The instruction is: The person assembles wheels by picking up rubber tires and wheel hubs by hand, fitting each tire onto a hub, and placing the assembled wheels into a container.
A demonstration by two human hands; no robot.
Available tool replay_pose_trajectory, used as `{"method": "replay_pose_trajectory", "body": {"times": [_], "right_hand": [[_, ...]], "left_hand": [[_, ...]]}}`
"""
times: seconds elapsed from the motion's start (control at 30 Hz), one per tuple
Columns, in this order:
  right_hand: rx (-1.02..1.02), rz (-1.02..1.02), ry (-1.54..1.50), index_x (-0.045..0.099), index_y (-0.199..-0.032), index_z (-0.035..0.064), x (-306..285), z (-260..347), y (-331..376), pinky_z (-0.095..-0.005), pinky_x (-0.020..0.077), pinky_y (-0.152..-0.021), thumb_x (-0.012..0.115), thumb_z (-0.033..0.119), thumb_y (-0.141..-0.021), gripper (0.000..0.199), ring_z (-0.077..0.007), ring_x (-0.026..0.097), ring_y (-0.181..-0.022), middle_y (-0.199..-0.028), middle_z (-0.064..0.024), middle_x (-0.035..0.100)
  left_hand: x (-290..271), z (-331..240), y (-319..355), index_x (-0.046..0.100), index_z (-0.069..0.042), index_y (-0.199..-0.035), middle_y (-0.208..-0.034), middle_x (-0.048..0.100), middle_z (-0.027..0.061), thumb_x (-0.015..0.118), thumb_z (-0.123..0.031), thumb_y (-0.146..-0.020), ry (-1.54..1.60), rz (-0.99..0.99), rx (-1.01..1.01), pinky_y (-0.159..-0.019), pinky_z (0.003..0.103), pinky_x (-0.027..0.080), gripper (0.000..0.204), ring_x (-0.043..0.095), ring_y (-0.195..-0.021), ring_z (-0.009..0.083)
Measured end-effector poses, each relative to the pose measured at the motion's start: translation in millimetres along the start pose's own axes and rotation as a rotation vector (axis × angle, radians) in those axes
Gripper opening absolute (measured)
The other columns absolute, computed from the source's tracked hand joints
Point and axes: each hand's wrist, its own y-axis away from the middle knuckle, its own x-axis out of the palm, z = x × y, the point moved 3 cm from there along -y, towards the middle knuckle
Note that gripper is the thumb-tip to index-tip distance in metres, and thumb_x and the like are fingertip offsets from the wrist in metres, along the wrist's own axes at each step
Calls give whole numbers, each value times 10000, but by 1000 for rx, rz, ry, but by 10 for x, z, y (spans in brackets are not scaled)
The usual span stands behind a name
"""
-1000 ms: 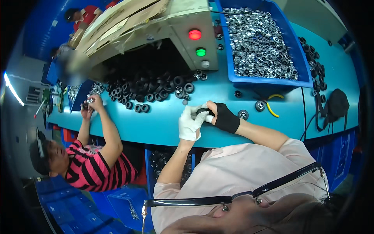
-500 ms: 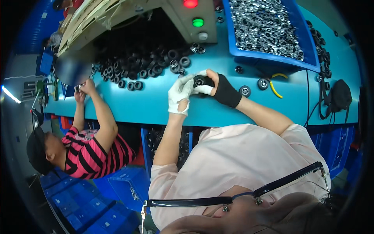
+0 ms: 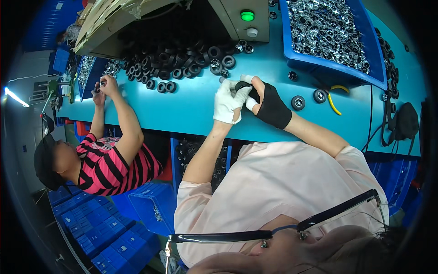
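My left hand (image 3: 228, 102), in a white glove, and my right hand (image 3: 273, 104), in a black fingerless glove with white-covered fingertips, meet above the table. Between them they grip a small black toy-sized wheel (image 3: 244, 86), mostly hidden by the fingers. Both hands are closed on it, and its hub no longer shows. Beyond my left hand lies a pile of loose black tyres (image 3: 178, 61), with a few shiny hubs at its edge. Right of my right hand are two finished-looking wheels, one nearer (image 3: 298, 102) and one farther (image 3: 320, 95).
A blue bin (image 3: 337, 75) of chrome hubs stands far right. Yellow-handled pliers (image 3: 335, 102) and a black bag (image 3: 404, 123) lie on the right. A machine housing with a green light (image 3: 247, 16) is at the back. A co-worker in stripes (image 3: 118, 169) sits left.
The view has shifted, so the table things sit lower and farther right. My fingers have turned the wheel, and its face, visible before, is now hidden.
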Motion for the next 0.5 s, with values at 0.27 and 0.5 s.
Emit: {"method": "replay_pose_trajectory", "body": {"times": [0.27, 0.5], "right_hand": [[88, -9, -238, 479, -1162, -23, -50, -69, -11, -317, 477, -736, 590, 37, -789, 394, -224, 607, -824, -926, -148, 611], [214, 77, -535, 490, -1195, 0, -3, -240, -44, -287, 459, -795, 609, 79, -809, 411, -173, 591, -897, -995, -96, 617]], "left_hand": [[-38, -39, -62, 590, 35, -887, -757, 617, 55, 675, -116, -831, 121, 100, -182, -533, 210, 445, 182, 554, -618, 82], [-63, 112, -114, 574, 18, -956, -735, 571, 13, 607, -169, -892, 340, 81, -271, -508, 185, 397, 200, 520, -577, 69]]}}
